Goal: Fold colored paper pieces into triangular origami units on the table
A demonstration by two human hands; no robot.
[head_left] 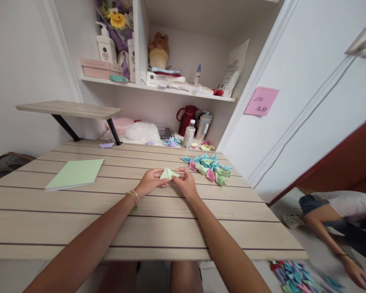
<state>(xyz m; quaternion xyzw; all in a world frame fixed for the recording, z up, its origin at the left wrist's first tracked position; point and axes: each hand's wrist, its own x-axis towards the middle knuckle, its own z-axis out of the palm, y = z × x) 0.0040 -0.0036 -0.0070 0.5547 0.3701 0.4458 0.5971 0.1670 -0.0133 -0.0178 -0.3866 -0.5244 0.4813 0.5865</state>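
Slatted desk [161, 234] below white shelves [158, 89]. Left hand [151, 182] and right hand [186, 184] grip opposite edges of the folded green paper [167, 173] near mid-desk; paper boats [206, 162] lie at its three o'clock, flat sheets [76, 174] at nine.

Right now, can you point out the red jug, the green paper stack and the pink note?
Red jug [187, 121]: head view, on its body.
Green paper stack [76, 173]: head view, on its top sheet.
Pink note [262, 101]: head view, on its written face.
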